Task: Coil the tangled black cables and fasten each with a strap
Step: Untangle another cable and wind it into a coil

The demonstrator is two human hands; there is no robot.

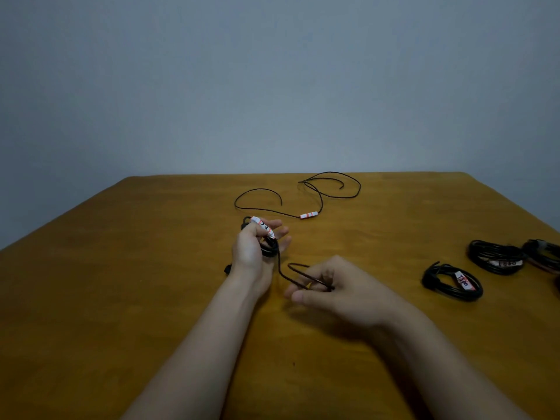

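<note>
Two hands [251, 247] [339, 292], five black cables [269, 248] [309, 214] [451, 287] [497, 257] [542, 253], one table [121, 268]

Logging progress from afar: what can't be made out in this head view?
Head view:
- Coil in the left hand: fingers hide its turns.
- Tag on the nearest bundle: writing blurred.
- Rightmost bundle: cut by the frame edge.
- Dark piece behind that wrist: mostly hidden.

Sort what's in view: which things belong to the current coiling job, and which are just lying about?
In use: left hand holding part-wound cable; right hand pinching its loose end; uncoiled cable beyond.
Lying about: near coil, far coil, both at right; table.
</note>
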